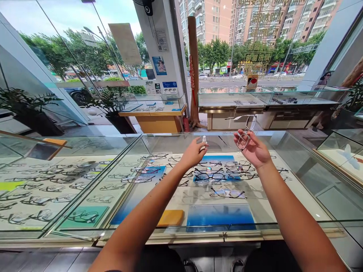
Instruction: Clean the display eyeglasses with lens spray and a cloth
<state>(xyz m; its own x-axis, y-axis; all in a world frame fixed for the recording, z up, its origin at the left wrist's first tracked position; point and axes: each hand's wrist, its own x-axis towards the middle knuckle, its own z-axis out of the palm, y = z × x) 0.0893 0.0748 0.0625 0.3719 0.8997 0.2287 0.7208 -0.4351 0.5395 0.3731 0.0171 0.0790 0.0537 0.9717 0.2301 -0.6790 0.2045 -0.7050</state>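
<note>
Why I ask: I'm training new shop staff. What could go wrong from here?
The glasses might slip from the right hand and hit the glass-topped display case below. Its fingers are around the lens area, so they could leave smudges. The small white bottle in the left hand is also above the case and could be dropped on the glass.

The glass counter [204, 237] holds eyeglasses [210, 176], blue cards [221, 216] — 1 orange-yellow object [171, 218].

We observe the bottle [204, 139]: small, white, upright, cap uppermost, lower part partly hidden. To its right, we hold the glasses [247, 133] raised: thin-rimmed, clear rounded lenses, tilted, one lens above the other, upper temple extended leftward.
</note>
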